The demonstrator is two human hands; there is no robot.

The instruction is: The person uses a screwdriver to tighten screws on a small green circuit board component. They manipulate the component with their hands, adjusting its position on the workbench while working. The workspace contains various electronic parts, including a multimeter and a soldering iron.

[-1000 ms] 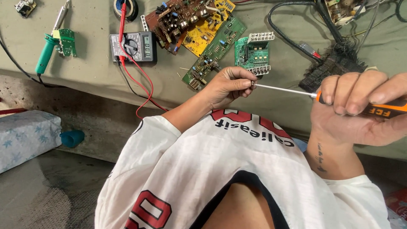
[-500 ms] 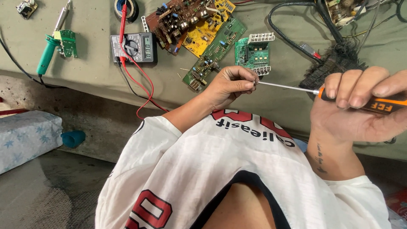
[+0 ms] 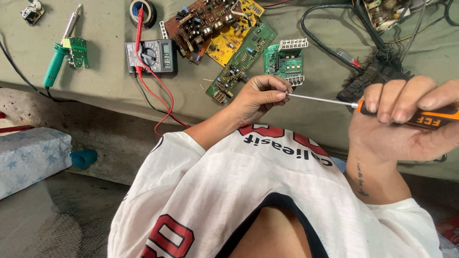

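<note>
We saw the step in hand as fine work with a tool. The left hand was closed narrow, its fingertips pinched together on a small part that they hid, so we could not tell what it was. The right hand was wrapped firmly around the orange and black handle of a screwdriver. Its thin, shiny steel shaft ran across to the left fingertips and its tip met them there.

We judged that the next move called for a steady pinch and a slow, light turn of the handle, because the part was tiny and could slip.

Beyond the left hand, on the dull green cloth of the tabletop, lay a green circuit board with white connectors. Further to the left of that hand lay a grey multimeter with red leads.
</note>
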